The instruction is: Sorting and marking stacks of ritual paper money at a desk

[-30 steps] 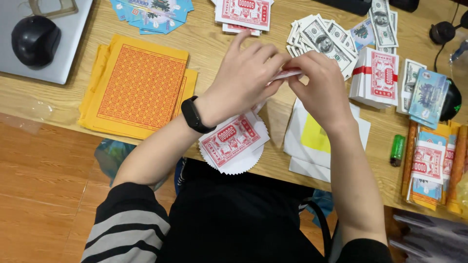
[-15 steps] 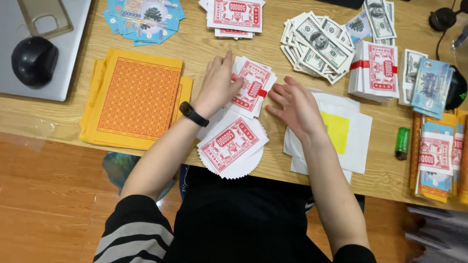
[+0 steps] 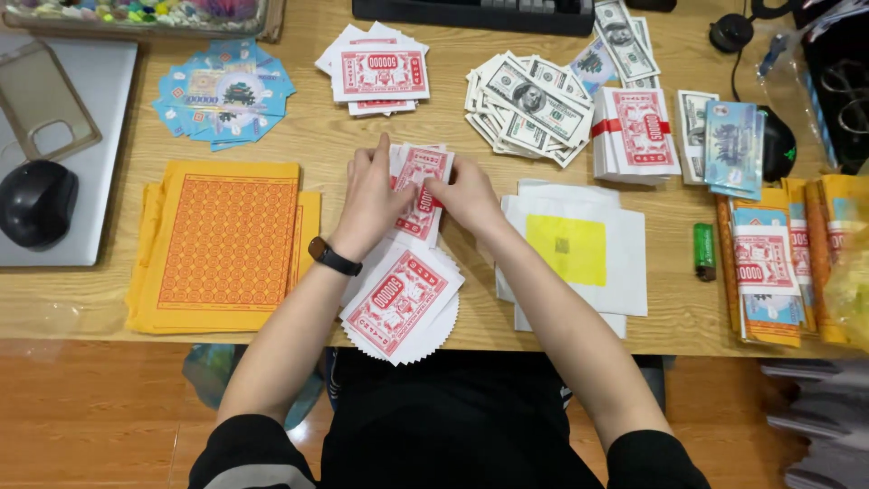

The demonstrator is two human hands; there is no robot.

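A second ago my hands were raised over the desk, working a thin strip between the fingertips; half a second ago they had parted, the left on a red-and-white bundle and the right lying open beside it. Now both are down on that bundle [image 3: 418,190] again. From that I judge the banding of this bundle is at its finishing stage, the stack being squared and held rather than wrapped.

My left hand [image 3: 376,195] lies flat on the bundle's left part, fingers together and pointing away from me, pressing down. My right hand [image 3: 463,190] comes in from the right with its fingers curled onto the bundle's edge near a red band; whether it pinches the band or just the notes I cannot tell.

The bundle sits on the desk [image 3: 317,145] mid-front, between the orange sheets [image 3: 226,240] on the left and the white sheets with a yellow square [image 3: 570,249] on the right. It is a stack of white notes with red printed frames, its layers slightly skewed so corners show at the top. Just nearer me, touching or almost, lies a round fan of the same notes [image 3: 398,303] hanging over the desk edge. A banded bundle [image 3: 634,131] stands farther right.
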